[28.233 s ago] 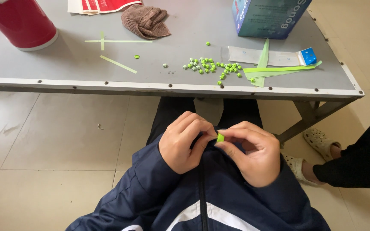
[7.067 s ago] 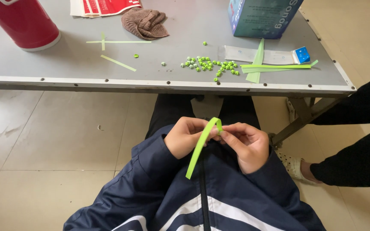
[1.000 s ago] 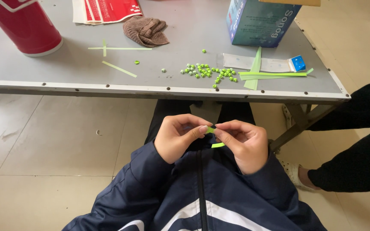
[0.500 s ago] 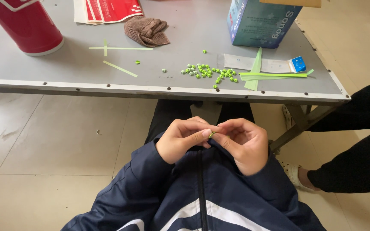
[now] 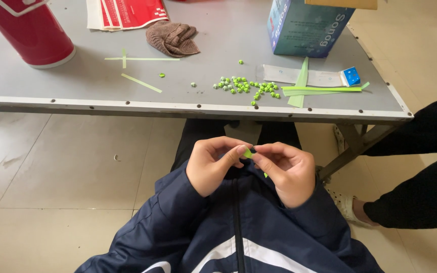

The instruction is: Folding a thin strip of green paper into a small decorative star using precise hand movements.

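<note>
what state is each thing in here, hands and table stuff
left hand: fingers pinched on the green paper piece
right hand: fingers pinched on the same piece
green paper piece: small, folded, held between both hands
green folded bits: loose cluster on the table
green paper strips: lying flat
red flask: upright
teal box: upright
brown cloth: crumpled

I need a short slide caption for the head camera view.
Both hands pinch a small green paper piece near a grey table.
</note>
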